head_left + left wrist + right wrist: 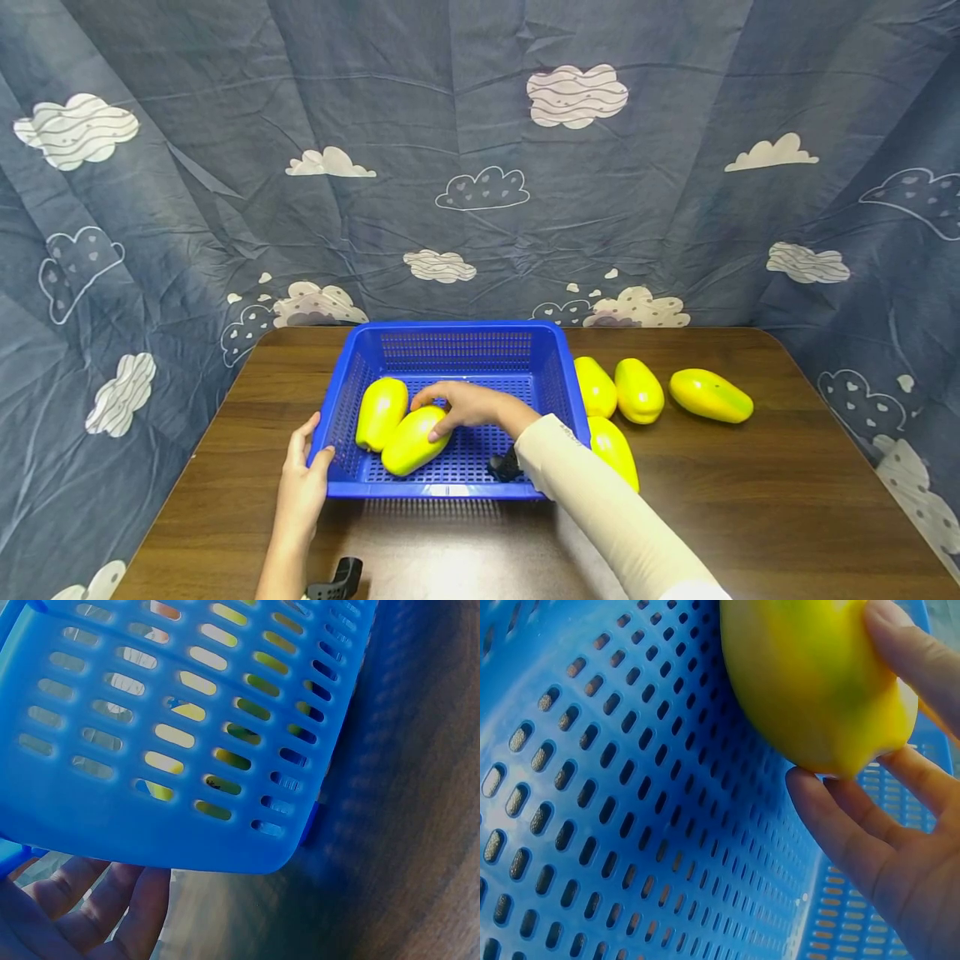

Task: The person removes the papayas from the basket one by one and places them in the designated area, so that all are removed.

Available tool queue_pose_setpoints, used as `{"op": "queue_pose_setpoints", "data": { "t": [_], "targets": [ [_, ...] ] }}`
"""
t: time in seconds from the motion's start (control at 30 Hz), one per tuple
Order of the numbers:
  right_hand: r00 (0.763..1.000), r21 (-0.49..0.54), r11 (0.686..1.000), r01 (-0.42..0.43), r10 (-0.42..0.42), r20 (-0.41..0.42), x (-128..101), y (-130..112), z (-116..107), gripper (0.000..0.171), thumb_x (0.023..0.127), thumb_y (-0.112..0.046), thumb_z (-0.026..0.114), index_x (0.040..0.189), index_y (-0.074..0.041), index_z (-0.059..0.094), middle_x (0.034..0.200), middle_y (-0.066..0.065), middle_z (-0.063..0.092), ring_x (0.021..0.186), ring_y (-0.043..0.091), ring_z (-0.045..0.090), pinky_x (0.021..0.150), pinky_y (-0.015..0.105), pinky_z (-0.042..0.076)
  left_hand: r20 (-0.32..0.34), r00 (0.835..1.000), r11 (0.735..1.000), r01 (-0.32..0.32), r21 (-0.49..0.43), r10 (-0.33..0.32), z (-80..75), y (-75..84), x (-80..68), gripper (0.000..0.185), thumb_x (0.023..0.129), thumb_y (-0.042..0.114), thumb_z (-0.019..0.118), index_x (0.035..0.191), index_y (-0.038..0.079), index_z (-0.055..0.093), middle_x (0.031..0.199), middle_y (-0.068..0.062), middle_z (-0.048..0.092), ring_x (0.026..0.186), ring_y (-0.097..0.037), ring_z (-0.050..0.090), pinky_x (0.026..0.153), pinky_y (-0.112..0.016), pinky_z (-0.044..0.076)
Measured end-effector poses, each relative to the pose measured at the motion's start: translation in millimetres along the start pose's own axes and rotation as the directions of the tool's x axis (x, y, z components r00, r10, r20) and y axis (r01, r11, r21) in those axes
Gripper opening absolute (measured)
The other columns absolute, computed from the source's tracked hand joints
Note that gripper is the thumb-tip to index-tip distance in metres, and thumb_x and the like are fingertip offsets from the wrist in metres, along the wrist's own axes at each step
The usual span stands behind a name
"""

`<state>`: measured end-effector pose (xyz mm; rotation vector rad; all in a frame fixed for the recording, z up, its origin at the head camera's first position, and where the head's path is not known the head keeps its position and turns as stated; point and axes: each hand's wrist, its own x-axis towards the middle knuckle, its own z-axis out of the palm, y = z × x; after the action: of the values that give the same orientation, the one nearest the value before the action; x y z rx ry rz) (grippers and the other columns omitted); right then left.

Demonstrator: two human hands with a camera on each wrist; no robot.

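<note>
- Head view: the right hand (468, 406) curls its fingers over a yellow papaya (414, 442) lying inside the blue basket (450, 490) on the table (750, 500); the left hand (302, 483) grips the basket's near-left corner.
- Left wrist view: fingers (112, 900) curl under the basket's rim.
- Right wrist view: fingers (840, 825) cup the papaya's end.

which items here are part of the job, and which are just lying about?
In the job:
- blue basket, steadied by the left hand
- mango under the right hand
- second mango in the basket
- four mangoes on the table, right of the basket

Lying about:
- cloud-print cloth behind
</note>
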<state>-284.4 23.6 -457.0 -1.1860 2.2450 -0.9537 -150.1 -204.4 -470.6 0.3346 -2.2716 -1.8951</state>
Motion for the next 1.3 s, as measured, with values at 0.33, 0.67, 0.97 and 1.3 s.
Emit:
{"op": "queue_pose_setpoints", "data": {
  "t": [0.33,0.67,0.97,1.3],
  "targets": [
    [0.999,0.043,0.998,0.036,-0.035,-0.018,-2.3,-1.4,-2.8,0.043,0.073,-0.009,0.073,0.113,-0.006,0.057,0.112,0.003,0.056,0.093,0.014,0.048,0.079,0.025,0.042,-0.006,1.0,1.0,0.004,0.019,-0.004,-0.2,-1.6,0.9,0.051,0.092,0.002,0.039,0.14,0.01,0.026,0.131,-0.02,0.04,0.11,-0.028,0.044,0.075,-0.014,0.039],
    [0.993,0.118,0.991,0.056,-0.043,-0.11,-9.7,-11.6,-10.8,0.043,0.073,-0.009,0.074,0.113,-0.007,0.058,0.115,0.002,0.056,0.101,0.015,0.046,0.085,0.035,0.04,-0.003,1.0,1.0,0.005,0.008,-0.005,-1.1,-3.0,0.8,0.051,0.092,0.003,0.038,0.141,0.01,0.025,0.13,-0.023,0.04,0.111,-0.03,0.043,0.074,-0.014,0.039],
    [0.968,0.12,0.986,0.116,-0.084,-0.238,-15.4,-13.7,-16.8,0.046,0.071,-0.011,0.075,0.115,-0.008,0.058,0.115,0.002,0.056,0.098,0.017,0.048,0.082,0.037,0.041,0.005,1.0,1.0,0.007,0.018,-0.007,-1.5,-2.4,0.9,0.051,0.093,0.003,0.037,0.141,0.011,0.024,0.13,-0.024,0.04,0.111,-0.03,0.043,0.075,-0.016,0.04],
    [0.92,0.167,0.974,0.154,-0.08,-0.383,-27.7,-21.7,-23.3,0.049,0.072,-0.009,0.074,0.117,-0.008,0.057,0.117,0.003,0.052,0.092,0.025,0.047,0.078,0.037,0.046,0.009,1.0,1.0,0.011,0.007,-0.011,-0.7,-1.6,1.5,0.051,0.092,0.003,0.038,0.141,0.01,0.024,0.132,-0.022,0.038,0.113,-0.029,0.042,0.076,-0.014,0.038]
  ]
}}
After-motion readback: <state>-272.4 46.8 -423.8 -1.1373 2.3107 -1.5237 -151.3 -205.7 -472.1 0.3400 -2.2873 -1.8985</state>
